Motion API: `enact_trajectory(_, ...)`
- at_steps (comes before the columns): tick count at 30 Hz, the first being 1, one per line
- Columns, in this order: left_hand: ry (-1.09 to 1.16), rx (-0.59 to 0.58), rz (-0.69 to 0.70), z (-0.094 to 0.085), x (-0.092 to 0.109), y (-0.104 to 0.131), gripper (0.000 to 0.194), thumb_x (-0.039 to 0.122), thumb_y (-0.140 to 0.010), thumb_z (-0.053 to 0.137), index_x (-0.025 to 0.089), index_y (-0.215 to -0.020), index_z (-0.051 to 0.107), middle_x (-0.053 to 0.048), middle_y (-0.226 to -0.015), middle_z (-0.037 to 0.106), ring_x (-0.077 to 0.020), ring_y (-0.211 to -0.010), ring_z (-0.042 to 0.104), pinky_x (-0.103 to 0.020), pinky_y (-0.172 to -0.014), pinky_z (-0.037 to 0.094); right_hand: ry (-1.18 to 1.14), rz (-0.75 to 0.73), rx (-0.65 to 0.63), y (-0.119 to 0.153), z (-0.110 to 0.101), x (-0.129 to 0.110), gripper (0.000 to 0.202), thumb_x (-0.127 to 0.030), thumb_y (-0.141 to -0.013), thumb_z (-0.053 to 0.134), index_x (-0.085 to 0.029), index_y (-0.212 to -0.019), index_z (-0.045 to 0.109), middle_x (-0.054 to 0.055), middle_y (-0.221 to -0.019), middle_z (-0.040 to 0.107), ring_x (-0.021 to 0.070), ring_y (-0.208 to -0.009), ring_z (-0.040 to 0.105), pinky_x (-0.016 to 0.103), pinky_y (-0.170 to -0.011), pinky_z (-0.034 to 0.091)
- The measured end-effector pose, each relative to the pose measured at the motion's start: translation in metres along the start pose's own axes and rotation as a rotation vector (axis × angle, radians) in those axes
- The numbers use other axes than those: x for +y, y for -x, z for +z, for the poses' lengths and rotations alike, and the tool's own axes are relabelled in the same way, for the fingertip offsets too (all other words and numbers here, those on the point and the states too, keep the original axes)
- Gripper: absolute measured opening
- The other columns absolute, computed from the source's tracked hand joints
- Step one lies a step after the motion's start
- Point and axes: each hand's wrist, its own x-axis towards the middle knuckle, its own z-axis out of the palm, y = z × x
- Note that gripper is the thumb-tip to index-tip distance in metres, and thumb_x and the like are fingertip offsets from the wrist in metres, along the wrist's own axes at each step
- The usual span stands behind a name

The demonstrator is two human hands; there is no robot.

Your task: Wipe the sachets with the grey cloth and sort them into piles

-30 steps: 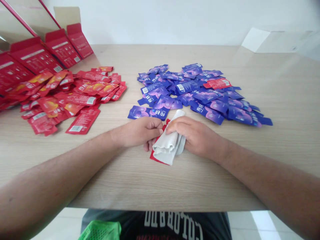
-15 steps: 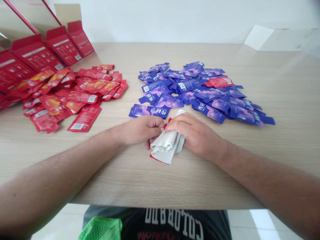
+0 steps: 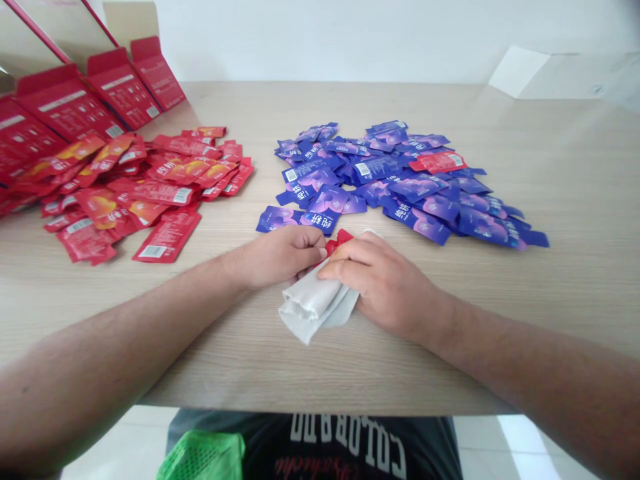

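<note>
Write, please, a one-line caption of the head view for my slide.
Right hand grips a white cloth; left hand touches a partly hidden red packet; purple packets lie beyond.

Pale wood-grain table (image 3: 240, 360) beneath heaped red sachets (image 3: 153, 191), spread purple sachets (image 3: 413, 189), red cartons (image 3: 70, 107) and a white box (image 3: 555, 77).

Between red sachets (image 3: 157, 192) and purple sachets (image 3: 330, 202), the table (image 3: 264, 177) leaves 1 open lane.

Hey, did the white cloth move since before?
Yes, the white cloth's lower end has swung left and closer to the near edge of the table.
</note>
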Motion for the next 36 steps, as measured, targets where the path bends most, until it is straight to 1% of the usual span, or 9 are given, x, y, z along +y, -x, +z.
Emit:
enact_trajectory(4,0.077,-0.064,-0.057,0.0,0.003,0.002,0.014,0.033,-0.095,0.052,0.021,-0.088,0.054,0.005,-0.064,0.059,-0.0112,-0.051,0.058,-0.02,-0.047,0.046,-0.006,-0.144,-0.127,-0.002,0.0,-0.015,0.026,-0.022,-0.104,0.047,-0.018,-0.114,0.071,0.009,-0.109,0.069,0.0246,-0.105,0.055,0.043,-0.098,0.047)
enact_trajectory(6,0.104,-0.086,-0.062,0.0,0.003,0.002,0.014,0.033,-0.096,0.051,0.022,-0.089,0.053,0.004,-0.063,0.06,-0.0112,-0.05,0.058,-0.02,-0.047,0.045,-0.033,-0.167,-0.155,-0.001,-0.003,-0.018,0.024,-0.022,-0.104,0.049,-0.019,-0.112,0.072,0.007,-0.108,0.069,0.0238,-0.104,0.056,0.041,-0.1,0.047)
enact_trajectory(11,0.115,-0.038,-0.021,-0.001,0.0,0.001,0.018,0.03,-0.098,0.05,0.02,-0.083,0.049,0.004,-0.063,0.059,-0.0087,-0.051,0.056,-0.017,-0.045,0.039,-0.07,-0.156,-0.276,0.005,-0.013,0.002,0.018,-0.02,-0.1,0.056,-0.021,-0.106,0.073,0.006,-0.103,0.068,0.0228,-0.1,0.058,0.038,-0.091,0.049)
enact_trajectory(14,0.134,-0.029,-0.008,-0.002,-0.003,0.0,0.019,0.031,-0.098,0.051,0.02,-0.082,0.048,0.005,-0.065,0.056,-0.0079,-0.052,0.055,-0.017,-0.045,0.038,-0.045,-0.035,-0.177,0.006,-0.015,0.014,0.017,-0.019,-0.098,0.059,-0.018,-0.107,0.073,0.009,-0.103,0.067,0.0242,-0.098,0.059,0.041,-0.09,0.049)
enact_trajectory(17,0.149,-0.038,-0.014,-0.002,-0.003,0.001,0.021,0.032,-0.097,0.052,0.02,-0.082,0.047,0.005,-0.065,0.055,-0.0078,-0.05,0.052,-0.018,-0.045,0.038,-0.046,0.036,-0.063,0.005,-0.013,0.014,0.018,-0.019,-0.096,0.06,-0.015,-0.11,0.072,0.011,-0.105,0.065,0.0247,-0.098,0.058,0.041,-0.088,0.049)
enact_trajectory(22,0.131,-0.014,0.027,-0.004,-0.005,0.0,0.024,0.034,-0.096,0.056,0.019,-0.078,0.046,0.007,-0.062,0.047,-0.0061,-0.049,0.045,-0.018,-0.045,0.034,-0.073,-0.118,-0.213,0.005,-0.009,0.006,0.018,-0.02,-0.1,0.056,-0.019,-0.105,0.072,0.007,-0.1,0.065,0.0224,-0.097,0.057,0.036,-0.087,0.048)
enact_trajectory(27,0.205,-0.036,0.0,-0.003,-0.007,-0.001,0.023,0.034,-0.098,0.053,0.02,-0.081,0.047,0.006,-0.062,0.051,-0.0061,-0.047,0.045,-0.018,-0.043,0.032,-0.092,0.035,-0.056,0.003,-0.011,0.016,0.017,-0.017,-0.095,0.06,-0.013,-0.108,0.07,0.012,-0.103,0.064,0.0242,-0.094,0.058,0.04,-0.085,0.049)
enact_trajectory(32,0.183,-0.039,0.016,-0.004,-0.005,0.0,0.024,0.032,-0.097,0.054,0.019,-0.079,0.047,0.007,-0.062,0.05,-0.0052,-0.047,0.044,-0.017,-0.043,0.031,-0.141,-0.062,-0.147,0.004,-0.011,0.016,0.017,-0.017,-0.098,0.056,-0.016,-0.108,0.07,0.01,-0.105,0.065,0.0236,-0.099,0.059,0.039,-0.09,0.05)
enact_trajectory(36,0.182,-0.095,-0.005,-0.005,-0.005,0.001,0.02,0.033,-0.098,0.053,0.019,-0.084,0.05,0.005,-0.064,0.054,-0.0063,-0.049,0.049,-0.017,-0.045,0.036,-0.14,0.044,0.036,0.003,-0.013,0.024,0.019,-0.013,-0.094,0.059,-0.013,-0.111,0.068,0.013,-0.106,0.065,0.0248,-0.099,0.061,0.041,-0.088,0.052)
